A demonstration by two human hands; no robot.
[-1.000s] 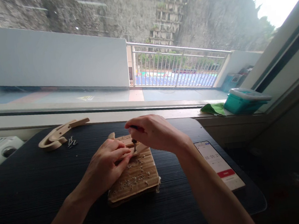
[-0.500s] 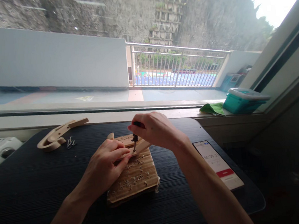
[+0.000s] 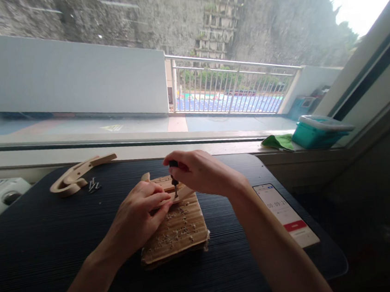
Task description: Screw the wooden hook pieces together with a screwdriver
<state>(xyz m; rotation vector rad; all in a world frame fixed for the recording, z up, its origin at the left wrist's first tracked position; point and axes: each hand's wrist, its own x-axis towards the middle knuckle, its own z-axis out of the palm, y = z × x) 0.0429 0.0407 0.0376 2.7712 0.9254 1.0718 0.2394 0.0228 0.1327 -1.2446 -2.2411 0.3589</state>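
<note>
My right hand (image 3: 201,171) is closed around the dark handle of a screwdriver (image 3: 174,181), held upright. Its tip meets a pale wooden piece (image 3: 185,193), where a screw, if there is one, is too small to make out. My left hand (image 3: 148,205) grips the same wooden piece from the left, fingers on top and thumb at the near edge. Under the wood lies a cardboard pad (image 3: 186,235), pitted with many small holes. Beyond my left fingers a rounded wooden end (image 3: 146,177) sticks up.
Curved wooden parts (image 3: 68,183) lie at the table's far left, beside several loose screws (image 3: 93,185). A phone (image 3: 288,215) showing a timer rests to the right of my forearm. On the sill are a green cloth (image 3: 278,142) and a teal box (image 3: 319,131).
My right hand has turned slightly with the screwdriver, whose handle now stands straighter and a little further left. The left hand keeps its hold on the wood.
</note>
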